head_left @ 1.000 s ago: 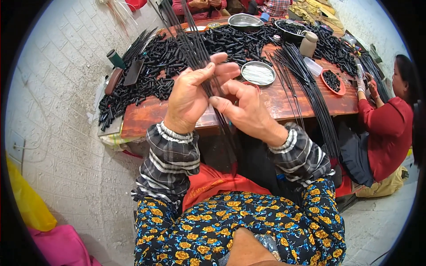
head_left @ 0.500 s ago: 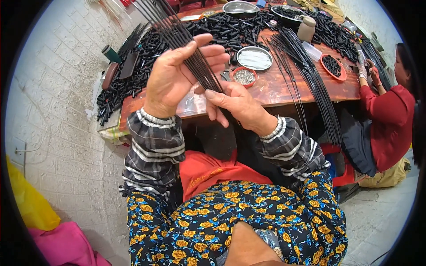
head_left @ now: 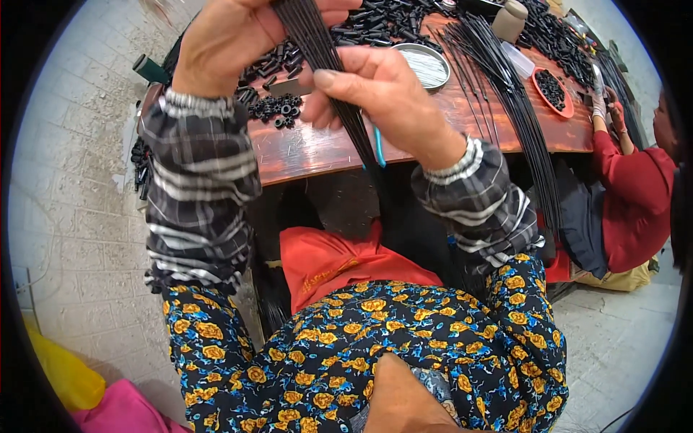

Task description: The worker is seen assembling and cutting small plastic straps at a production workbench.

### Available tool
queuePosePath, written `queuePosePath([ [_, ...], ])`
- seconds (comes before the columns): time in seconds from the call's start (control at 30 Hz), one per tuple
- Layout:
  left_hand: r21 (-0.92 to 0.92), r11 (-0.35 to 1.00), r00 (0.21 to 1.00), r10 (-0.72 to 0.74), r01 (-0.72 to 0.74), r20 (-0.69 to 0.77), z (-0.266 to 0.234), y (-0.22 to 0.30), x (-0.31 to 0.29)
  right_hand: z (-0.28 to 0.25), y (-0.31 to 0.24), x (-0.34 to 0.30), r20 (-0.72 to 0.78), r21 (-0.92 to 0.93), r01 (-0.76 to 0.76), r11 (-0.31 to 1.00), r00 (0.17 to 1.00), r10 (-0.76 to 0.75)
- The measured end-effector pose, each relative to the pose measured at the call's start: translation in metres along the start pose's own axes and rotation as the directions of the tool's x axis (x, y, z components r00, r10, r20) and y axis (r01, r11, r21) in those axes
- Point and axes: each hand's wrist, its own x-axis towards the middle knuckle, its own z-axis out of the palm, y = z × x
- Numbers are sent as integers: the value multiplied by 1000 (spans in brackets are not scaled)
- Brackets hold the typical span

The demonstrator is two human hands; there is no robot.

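Note:
A bundle of thin black rods (head_left: 312, 36) slants from the top of the view down past the table's front edge. My left hand (head_left: 220, 43) is cupped around its upper part, palm showing and fingers behind the rods; its thumb is partly cut off by the upper edge. Lower down, my right hand (head_left: 397, 101) grips the same bundle, with the thumb on top and the fingers curled beneath. Behind my wrists, small black ring-shaped parts (head_left: 278, 110) lie on the table (head_left: 289, 153). A blue-handled tool (head_left: 379, 146) shows beside the rods, partly covered.
A round metal tray (head_left: 446, 72) holds thin white pieces. Right of it, long black rods (head_left: 516, 108) overhang the table edge. An orange-red dish (head_left: 538, 83) contains small black parts, and a beige jug (head_left: 510, 20) stands behind. A co-worker in red (head_left: 639, 180) sits at the right.
Both hands and the bundle now appear higher and farther left. The whole view has shifted too. Black ring parts and the blue handle have come into sight, while the dish of metal bits is hidden.

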Motion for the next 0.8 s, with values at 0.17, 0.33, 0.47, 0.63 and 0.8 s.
queuePosePath([
  [0.17, 202, 979, 998, -15, 27, -62, -36, 9, 4, -18, 22, 40, -44, -358, -93, 929, 996, 82],
  [0.33, 411, 899, 981, -90, 154, -169, -73, -37, -29, -4, 79, 16, -61, -447, -154, 881, 988, 142],
  [0.47, 313, 928, 959, -120, 201, -258, -53, -76, -72, 31, 109, -34, -119, -324, -274, 905, 961, 249],
  [0.63, 305, 932, 955, -109, 194, -276, -48, -110, -107, 53, 137, -65, -249, -481, -174, 859, 967, 56],
  [0.8, 249, 919, 891, -184, 306, -415, -40, -138, -121, 48, 172, -83, -251, -552, -90, 829, 966, -62],
])
